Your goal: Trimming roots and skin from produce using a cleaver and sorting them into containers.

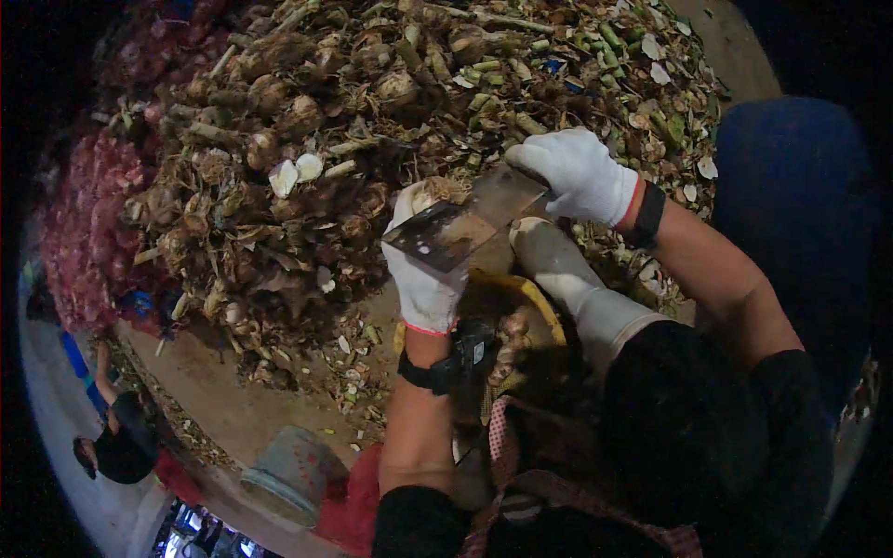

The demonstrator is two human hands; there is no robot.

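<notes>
My left hand (427, 296), in a white knit glove, holds a brown plant bulb (443, 190) with dry, fibrous roots. My right hand (579, 171), gloved the same way, grips a broad, flat metal blade (446, 237) at its right end. The blade lies across the front of my left hand and hides part of the fingers and the bulb. Whether its edge touches the bulb cannot be made out. Below my hands, a yellow-rimmed basket (548, 307) holds several trimmed bulbs (513, 338). My left forearm covers part of it.
A large heap of bulbs and cut stems (314, 118) lies in front, with trimmings (656, 104) at right. Red mesh sacks (98, 230) stand at left. A grey bucket (289, 471), a person (122, 439), my light boot (579, 286) and a large blue object (788, 209) surround me.
</notes>
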